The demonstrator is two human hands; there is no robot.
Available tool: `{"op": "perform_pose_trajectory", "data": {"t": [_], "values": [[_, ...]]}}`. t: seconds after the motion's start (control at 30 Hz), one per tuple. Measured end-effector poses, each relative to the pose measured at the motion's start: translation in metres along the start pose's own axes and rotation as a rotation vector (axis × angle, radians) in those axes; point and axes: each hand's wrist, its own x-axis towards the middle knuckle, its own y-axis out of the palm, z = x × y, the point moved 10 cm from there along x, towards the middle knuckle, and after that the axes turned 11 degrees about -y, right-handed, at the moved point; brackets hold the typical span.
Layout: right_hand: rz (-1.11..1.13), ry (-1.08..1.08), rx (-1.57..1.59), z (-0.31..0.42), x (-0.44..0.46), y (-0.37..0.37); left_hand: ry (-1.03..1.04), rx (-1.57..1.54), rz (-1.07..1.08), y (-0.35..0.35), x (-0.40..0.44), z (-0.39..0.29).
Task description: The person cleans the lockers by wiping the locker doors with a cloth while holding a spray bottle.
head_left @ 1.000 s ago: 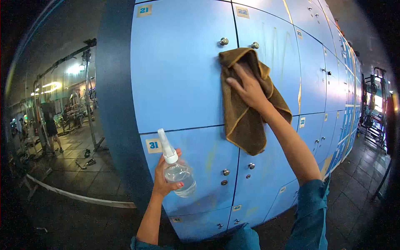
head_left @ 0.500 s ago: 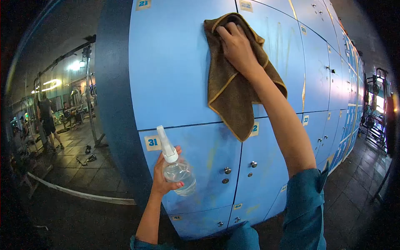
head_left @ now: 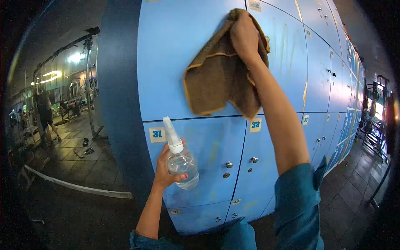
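A brown cloth (head_left: 221, 79) with yellow edging hangs from my right hand (head_left: 244, 36), whose fingers are closed on its upper part. It lies against the upper blue locker door (head_left: 175, 54), and its lower corner reaches down near the label 32 (head_left: 255, 125). My left hand (head_left: 166, 168) is wrapped round a clear spray bottle (head_left: 183, 166) with a white nozzle, partly filled with clear liquid. The bottle is upright, slightly tilted, in front of the locker door marked 31 (head_left: 208, 141). Yellowish streaks (head_left: 285, 46) mark the door to the right of the cloth.
Round metal knobs (head_left: 229, 165) stick out from the lower doors. The locker row runs away to the right, towards a gym machine (head_left: 375, 112). On the left a mirror-like pane (head_left: 62, 162) shows gym equipment and a person (head_left: 45, 112) standing.
My right hand has moved slightly right, and the cloth's hanging part has swung left and spread out. The bottle stays in my left hand. The view has shifted a little.
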Motion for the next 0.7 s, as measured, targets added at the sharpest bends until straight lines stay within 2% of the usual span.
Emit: {"op": "perform_pose_trajectory", "data": {"t": [0.13, 0.2, 0.23, 0.33, 0.47, 0.6, 0.7], "values": [[-0.376, 0.35, 0.301, -0.049, -0.041, -0.027, -0.032, -0.001, -0.011, 0.0, 0.0, 0.003], [-0.381, 0.451, 0.462, -0.035, -0.062, -0.046, -0.001, 0.099, 0.007, -0.003, 0.0, 0.002], [-0.284, 0.392, 0.366, -0.035, -0.067, -0.046, 0.009, 0.151, 0.019, -0.003, 0.001, 0.002], [-0.214, -0.041, 0.145, -0.009, -0.067, -0.046, 0.012, 0.025, -0.007, -0.002, 0.0, 0.002], [-0.045, -0.034, -0.002, -0.017, -0.055, -0.028, -0.036, 0.005, -0.013, 0.0, 0.0, -0.001], [0.136, -0.042, 0.001, -0.025, -0.033, -0.015, 0.001, 0.02, -0.009, 0.0, 0.0, 0.001], [0.271, 0.032, 0.099, -0.028, -0.018, -0.008, 0.025, 0.032, -0.02, -0.002, 0.001, 0.004]]}}
